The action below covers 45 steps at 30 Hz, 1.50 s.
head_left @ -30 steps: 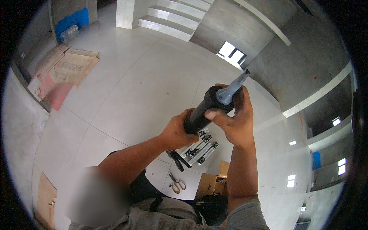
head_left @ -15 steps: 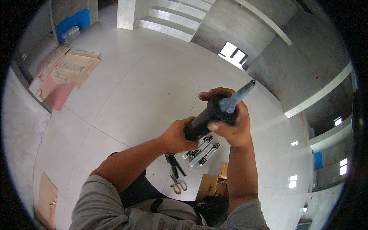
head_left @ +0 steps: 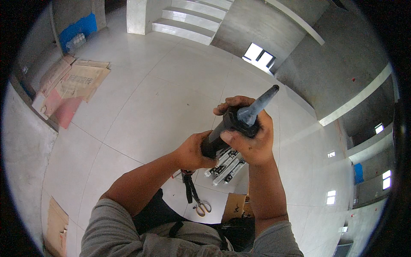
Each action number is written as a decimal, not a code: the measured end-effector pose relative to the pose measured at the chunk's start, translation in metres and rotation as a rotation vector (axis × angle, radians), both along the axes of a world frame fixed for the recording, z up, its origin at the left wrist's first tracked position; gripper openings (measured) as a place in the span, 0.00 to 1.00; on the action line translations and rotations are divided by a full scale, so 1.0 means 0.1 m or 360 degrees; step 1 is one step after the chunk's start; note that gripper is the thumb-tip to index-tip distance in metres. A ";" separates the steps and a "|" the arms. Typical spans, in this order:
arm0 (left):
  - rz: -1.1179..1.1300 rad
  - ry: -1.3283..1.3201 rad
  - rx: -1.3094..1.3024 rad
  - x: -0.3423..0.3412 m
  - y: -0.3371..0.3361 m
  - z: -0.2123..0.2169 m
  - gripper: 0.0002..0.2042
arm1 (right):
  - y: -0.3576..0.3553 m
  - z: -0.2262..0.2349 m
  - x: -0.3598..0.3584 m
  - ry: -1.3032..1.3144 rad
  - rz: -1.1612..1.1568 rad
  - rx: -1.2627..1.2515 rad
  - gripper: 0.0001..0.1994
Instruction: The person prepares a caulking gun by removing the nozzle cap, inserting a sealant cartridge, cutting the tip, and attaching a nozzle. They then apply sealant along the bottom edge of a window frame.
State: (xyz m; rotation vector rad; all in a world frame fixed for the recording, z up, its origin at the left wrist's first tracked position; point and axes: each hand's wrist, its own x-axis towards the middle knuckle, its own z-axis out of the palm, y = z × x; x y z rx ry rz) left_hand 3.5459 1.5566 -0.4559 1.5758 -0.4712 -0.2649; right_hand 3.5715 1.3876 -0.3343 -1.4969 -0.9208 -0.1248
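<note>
Head view: a dark cartridge [head_left: 227,130] with a grey tapered nozzle [head_left: 260,104] is held up in front of the person, tilted so the nozzle points up and to the right. The right hand [head_left: 248,135] is clenched around the nozzle end of the cartridge, fingers over the top and thumb across the front. The left hand [head_left: 192,150] grasps the lower end of the tube.

Below the hands, on the pale tiled floor [head_left: 141,107], lies a bundle of white tubes [head_left: 224,165] side by side. Near them lie black pliers [head_left: 187,186] and scissors [head_left: 200,205] with pale handles. An open cardboard box [head_left: 237,205] sits just right of the scissors; its contents cannot be made out. Flattened cardboard sheets [head_left: 72,83] lie well apart at the upper left, and concrete steps [head_left: 188,19] rise at the top.
</note>
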 end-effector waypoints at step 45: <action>0.0067 -0.0061 -0.0141 0.71 0.18 -0.31 0.33 | -1.47 -3.27 -1.10 0.1384 -0.1076 -0.0110 0.21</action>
